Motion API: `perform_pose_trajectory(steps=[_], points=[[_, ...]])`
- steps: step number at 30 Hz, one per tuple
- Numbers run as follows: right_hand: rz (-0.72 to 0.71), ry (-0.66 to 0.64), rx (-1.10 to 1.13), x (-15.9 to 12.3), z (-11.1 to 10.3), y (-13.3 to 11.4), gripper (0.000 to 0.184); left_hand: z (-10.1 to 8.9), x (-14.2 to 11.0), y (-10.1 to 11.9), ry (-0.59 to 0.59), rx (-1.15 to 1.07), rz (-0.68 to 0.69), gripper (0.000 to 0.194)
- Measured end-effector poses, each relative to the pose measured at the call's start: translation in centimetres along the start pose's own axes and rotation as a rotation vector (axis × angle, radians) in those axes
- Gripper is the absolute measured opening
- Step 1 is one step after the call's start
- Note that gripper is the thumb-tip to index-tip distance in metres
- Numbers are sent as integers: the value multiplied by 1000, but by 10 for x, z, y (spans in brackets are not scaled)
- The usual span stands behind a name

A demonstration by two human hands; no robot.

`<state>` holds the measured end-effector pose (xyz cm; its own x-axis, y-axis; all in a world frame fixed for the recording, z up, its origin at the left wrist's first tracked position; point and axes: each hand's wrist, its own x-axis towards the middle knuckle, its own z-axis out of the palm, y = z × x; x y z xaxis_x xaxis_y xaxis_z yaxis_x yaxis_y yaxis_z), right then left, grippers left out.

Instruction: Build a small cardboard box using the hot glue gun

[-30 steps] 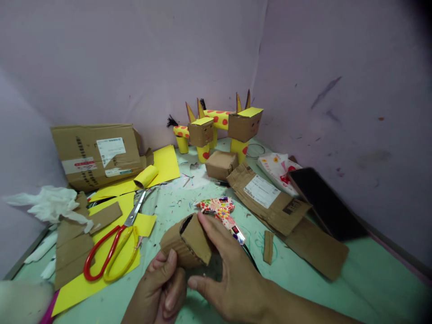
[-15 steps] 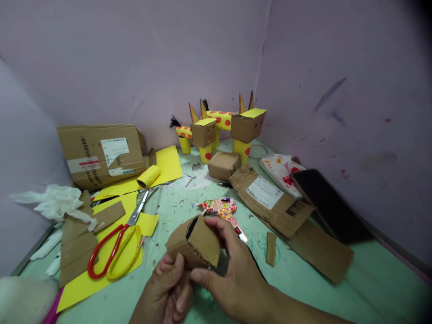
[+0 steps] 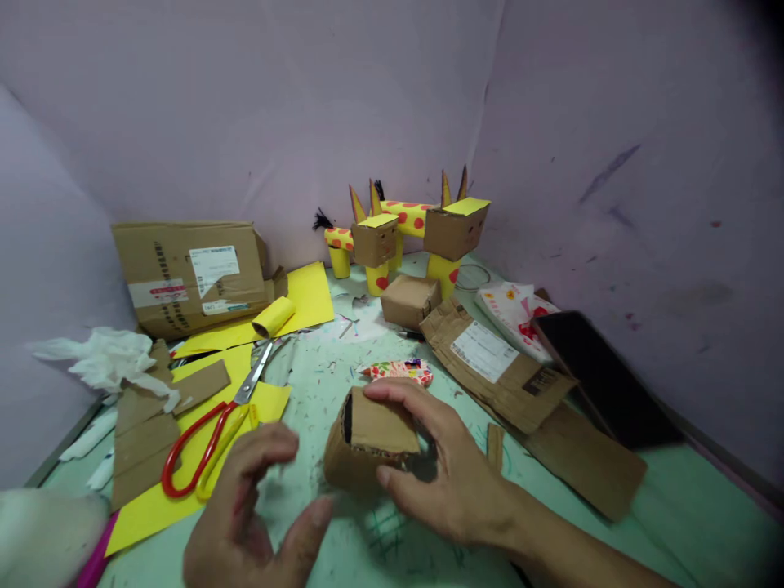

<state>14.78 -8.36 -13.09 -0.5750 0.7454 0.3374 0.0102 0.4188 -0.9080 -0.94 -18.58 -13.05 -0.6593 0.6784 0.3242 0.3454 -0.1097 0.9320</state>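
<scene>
My right hand (image 3: 450, 469) grips a small folded cardboard box (image 3: 367, 441), thumb under its near edge and fingers curled over its top. The box sits low over the green table (image 3: 612, 523), its open slit facing left. My left hand (image 3: 245, 510) hovers just left of the box, apart from it, fingers loosely curved and spread, holding nothing. A floral-patterned glue gun (image 3: 401, 371) lies just behind the box.
Red-and-yellow scissors (image 3: 211, 437) lie on yellow paper (image 3: 184, 498) at left, beside cardboard strips (image 3: 144, 433) and a shipping box (image 3: 189, 278). Two spotted cardboard animals (image 3: 407, 233) stand at the back. Flattened cardboard (image 3: 532, 400) and a dark tablet (image 3: 600, 380) lie right.
My left hand has let go of the cardboard box and drawn back to the left. My right hand has lowered the box toward the table and turned it flatter.
</scene>
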Motion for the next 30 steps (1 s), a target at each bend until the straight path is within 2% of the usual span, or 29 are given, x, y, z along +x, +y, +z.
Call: perform_pose_trajectory(steps=[2,3,5,8,14,21,30], points=[[-29,-67,15,-1,1,-2,54,-1,3,-1,-170,-36,18,50],[-42,-90,25,-3,2,-2,53,-1,4,-2,-263,-40,-2,51],[-53,-122,27,-5,5,-2,50,-1,4,-6,-392,-45,-55,44],[-10,-123,-1,-8,7,1,46,0,3,-12,-470,-126,-130,32],[127,-15,24,-12,11,7,31,4,5,-22,-447,-316,-220,29],[102,18,71,-15,13,12,24,4,2,-23,-482,-370,-205,25],[57,53,55,-16,16,18,22,7,3,-22,-510,-338,-92,17]])
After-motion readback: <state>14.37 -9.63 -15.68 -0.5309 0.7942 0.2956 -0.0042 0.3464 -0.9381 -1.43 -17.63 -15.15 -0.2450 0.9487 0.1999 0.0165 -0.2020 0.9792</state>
